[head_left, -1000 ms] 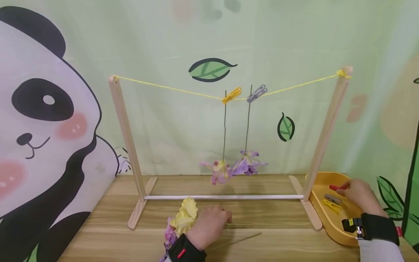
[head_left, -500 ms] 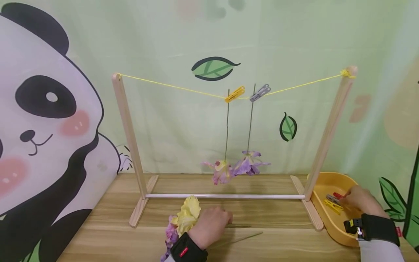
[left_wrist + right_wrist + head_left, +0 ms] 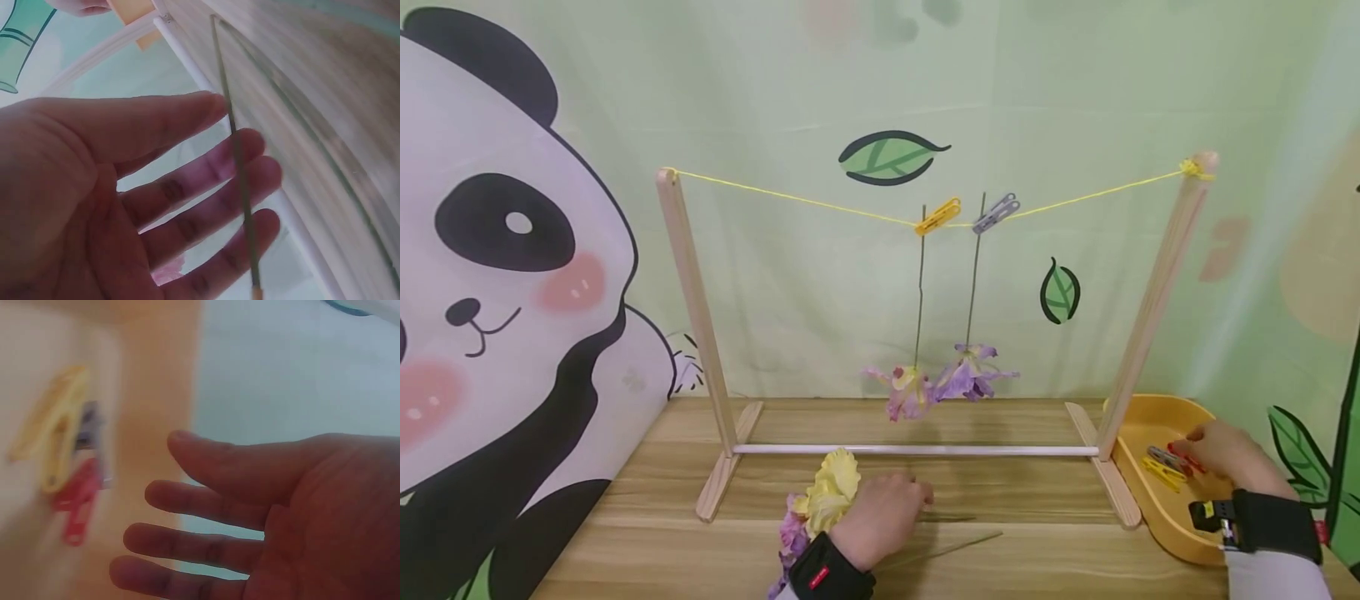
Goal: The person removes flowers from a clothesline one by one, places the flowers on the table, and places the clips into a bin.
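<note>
My left hand is low over the table, pinching a thin green flower stem at the fingertips. The stem crosses in front of the lower fingers in the left wrist view. Beside that wrist lie a yellow artificial flower and purple ones. My right hand reaches over the yellow tray, fingers extended and holding nothing. Just past its fingertips, a red clothespin, a grey clothespin and a yellow clothespin lie close together in the tray.
A wooden stand carries a yellow string. On it, an orange clothespin and a grey clip hold two upside-down flowers, one pink and one purple. A white rod joins the stand's feet.
My right hand has lowered the red clothespin into the tray and let it go beside the grey one. The left hand stays with its stem.
</note>
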`<state>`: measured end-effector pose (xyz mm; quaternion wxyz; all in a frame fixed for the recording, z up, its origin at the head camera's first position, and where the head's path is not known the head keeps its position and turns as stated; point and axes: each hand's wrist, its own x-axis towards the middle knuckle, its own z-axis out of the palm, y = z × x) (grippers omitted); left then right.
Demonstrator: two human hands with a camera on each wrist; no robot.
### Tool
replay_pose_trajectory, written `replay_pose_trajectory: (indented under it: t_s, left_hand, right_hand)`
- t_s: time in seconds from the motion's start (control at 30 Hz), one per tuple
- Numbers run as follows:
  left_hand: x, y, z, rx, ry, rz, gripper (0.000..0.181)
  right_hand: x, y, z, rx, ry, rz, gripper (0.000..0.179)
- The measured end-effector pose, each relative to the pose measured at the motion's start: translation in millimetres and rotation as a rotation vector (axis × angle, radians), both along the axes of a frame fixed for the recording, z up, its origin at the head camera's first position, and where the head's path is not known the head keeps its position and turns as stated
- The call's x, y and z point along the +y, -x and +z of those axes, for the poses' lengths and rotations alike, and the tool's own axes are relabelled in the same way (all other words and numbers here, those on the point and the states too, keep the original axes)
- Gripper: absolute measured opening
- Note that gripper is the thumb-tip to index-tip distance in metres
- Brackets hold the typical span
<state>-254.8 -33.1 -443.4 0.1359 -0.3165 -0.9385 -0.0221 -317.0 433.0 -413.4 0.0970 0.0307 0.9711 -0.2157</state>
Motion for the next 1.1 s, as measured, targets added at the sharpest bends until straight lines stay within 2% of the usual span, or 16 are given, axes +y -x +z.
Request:
replay_pose_trajectory:
  t_s: [0.07, 0.23, 0.37, 0.5, 0.6, 0.77, 0.9, 1.03, 1.1]
  left_hand:
    - [-0.9, 0.7, 3.4, -0.023, -0.033, -0.009, 0.022]
    - [-3.1, 2.7, 18.3, -0.022, -0.125, -0.052, 0.021]
    - [-4.8, 2.9, 32.4, -0.045, -0.213, -0.086, 0.022]
    - [-8.5, 0.9, 45.2, -0.070, -0.336, -0.126, 0.022]
    - [-11.9, 0.4, 52.4, -0.072, -0.435, -0.156, 0.021]
    - [-15.7, 2.7, 58.4, -0.116, -0.613, -0.172, 0.020]
    - [-16.7, 7.8, 61.2, -0.145, -0.788, -0.148, 0.022]
    - [-17.0, 15.8, 66.0, -0.126, -0.960, -0.121, 0.022]
    - [-16.9, 20.3, 70.8, -0.105, -1.017, -0.128, 0.023]
  right_hand:
    - [-3.9, -3.7, 10.3, 0.050, -0.035, 0.036, 0.058]
    - [-19.9, -16.7, 39.7, 0.191, -0.080, 0.102, 0.055]
    - [-38.9, -29.9, 61.6, 0.244, -0.080, 0.178, 0.055]
    - [-63.6, -41.5, 75.5, 0.279, -0.053, 0.278, 0.046]
    - [-84.8, -47.3, 81.7, 0.320, -0.018, 0.332, 0.041]
    - [-122.4, -50.9, 83.4, 0.454, 0.073, 0.424, 0.031]
    - [-153.0, -48.7, 79.5, 0.615, 0.166, 0.480, 0.022]
    - [-177.7, -43.5, 79.3, 0.802, 0.218, 0.510, 0.021]
    - [-187.5, -39.9, 82.4, 0.872, 0.229, 0.515, 0.022]
